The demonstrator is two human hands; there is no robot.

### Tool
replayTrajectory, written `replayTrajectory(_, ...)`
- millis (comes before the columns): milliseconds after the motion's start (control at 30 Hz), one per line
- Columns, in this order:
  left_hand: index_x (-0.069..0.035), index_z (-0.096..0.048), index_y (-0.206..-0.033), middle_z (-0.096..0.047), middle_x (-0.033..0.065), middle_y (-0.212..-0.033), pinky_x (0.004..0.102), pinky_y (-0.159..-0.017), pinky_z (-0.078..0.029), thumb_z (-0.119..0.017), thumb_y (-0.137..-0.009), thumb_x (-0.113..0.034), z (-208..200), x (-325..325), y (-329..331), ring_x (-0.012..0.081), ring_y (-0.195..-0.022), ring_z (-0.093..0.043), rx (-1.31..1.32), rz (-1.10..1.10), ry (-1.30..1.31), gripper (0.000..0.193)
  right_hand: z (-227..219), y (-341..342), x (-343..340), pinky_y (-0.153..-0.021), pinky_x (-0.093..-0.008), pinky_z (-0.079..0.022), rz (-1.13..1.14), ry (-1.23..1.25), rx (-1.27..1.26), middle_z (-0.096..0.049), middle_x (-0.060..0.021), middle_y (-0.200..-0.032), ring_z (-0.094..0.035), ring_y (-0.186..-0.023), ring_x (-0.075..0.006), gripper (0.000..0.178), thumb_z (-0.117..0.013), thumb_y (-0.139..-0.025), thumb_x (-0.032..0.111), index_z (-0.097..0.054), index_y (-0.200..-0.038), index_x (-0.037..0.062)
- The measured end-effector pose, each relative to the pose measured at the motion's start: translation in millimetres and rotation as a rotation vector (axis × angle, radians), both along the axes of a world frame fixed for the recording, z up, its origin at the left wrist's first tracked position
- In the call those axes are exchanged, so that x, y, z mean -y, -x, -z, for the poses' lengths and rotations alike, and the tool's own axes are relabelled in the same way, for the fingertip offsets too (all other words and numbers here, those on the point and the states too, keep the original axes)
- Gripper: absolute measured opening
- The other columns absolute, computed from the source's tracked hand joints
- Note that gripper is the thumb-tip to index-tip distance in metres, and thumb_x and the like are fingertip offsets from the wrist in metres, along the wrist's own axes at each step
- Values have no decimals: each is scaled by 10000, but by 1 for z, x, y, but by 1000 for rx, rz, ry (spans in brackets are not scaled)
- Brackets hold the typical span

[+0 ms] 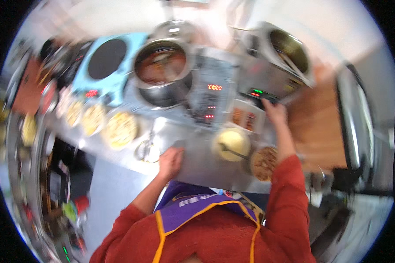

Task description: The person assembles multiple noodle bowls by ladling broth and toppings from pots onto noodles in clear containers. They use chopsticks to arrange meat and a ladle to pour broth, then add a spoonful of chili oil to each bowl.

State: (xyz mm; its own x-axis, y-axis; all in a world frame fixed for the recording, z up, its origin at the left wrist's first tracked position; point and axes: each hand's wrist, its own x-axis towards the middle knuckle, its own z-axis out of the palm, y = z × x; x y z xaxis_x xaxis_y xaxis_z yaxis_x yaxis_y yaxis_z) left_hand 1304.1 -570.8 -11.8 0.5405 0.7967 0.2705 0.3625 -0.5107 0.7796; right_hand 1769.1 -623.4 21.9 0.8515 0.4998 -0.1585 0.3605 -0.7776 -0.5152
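Left hand (171, 161) at the counter (197, 147) edge, right hand (275, 111) at the cooker's (267, 72) panel

Left hand: nearest the body, low at the front edge of the steel counter, fingers look loosely bent, nothing visible in it. Blurred, so cannot tell if it's fully closed or how hard it leans. Near it, a metal ring-like item (141, 151).

Right hand: arm stretched out past the bowl of brown pieces (264, 164) and the tub of yellow food (232, 142), fingers forward at the dark control panel (262, 94). Seems to touch its right end; pressing or just resting, cannot tell. White divided tray (259, 116) just beside.

Cooker position: back right of the counter, between the grey hob (213, 103) and the brown board (318, 127).

Handling (judgement): heavy, rigid, not fragile in the casing; panel is probably the delicate bit, so fingertips only, light pressure. Steel likely slick if greasy, and maybe hot near the top. If it had to shift, grip low on both sides of the body, keep level, since the liquid would slosh.

Looks: panel first, dark strip, green lit display above a red one. Behind it, boxy silver casing, yellow label on the side. Farthest, an open well (289, 41) with yellowish-brown liquid, long utensil (289, 61) lying across. Fine detail smeared.
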Motion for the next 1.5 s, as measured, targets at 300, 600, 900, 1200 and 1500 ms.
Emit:
replayTrajectory(300,-44,-588,-1028,-545,45,-768,310,-547,-460,-575,-927,-94,-33,20,81,157,-630,-572,201,-382,336,113,-125,137,69,-590,-187,-401,-195,-912,90,-585,-32,-872,-465,-671,-67,119,-579,-956,123,-600,-1025,27)
replayTrajectory(600,-43,-363,-1325,-581,150,-990,301,-469,-538,-427,-951,-580,-42,-120,177,199,-620,-608,339,-498,1024,657,-216,311,-56,-712,-377,-499,-884,-311,654,-553,-171,-1124,-585,-974,-313,425,-694,-782,62,-573,-1189,50)
replayTrajectory(900,-100,-218,-1486,-429,116,-1393,408,-849,-558,-371,-1022,-443,-26,-141,173,268,-1202,-517,488,-282,1252,597,-205,336,-135,-708,-439,-532,-907,317,546,-542,-157,-1161,-639,-837,-364,612,-613,-829,65,-397,-1401,97)
replayTrajectory(1200,-121,-248,-1455,-435,117,-1366,445,-911,-533,-322,-1049,-348,-63,-149,196,260,-1212,-521,674,-58,1419,471,-268,352,-98,-699,-475,-519,-844,166,424,-580,-167,-1062,-623,-833,-393,519,-580,-862,74,-426,-1358,59)
replayTrajectory(1500,-61,-274,-1452,-460,154,-1381,472,-953,-495,-304,-1023,-473,-91,-166,185,294,-1223,-524,571,-29,1365,595,-232,331,-124,-729,-460,-532,-747,214,447,-597,-209,-1056,-634,-858,-391,487,-569,-883,117,-439,-1340,6)
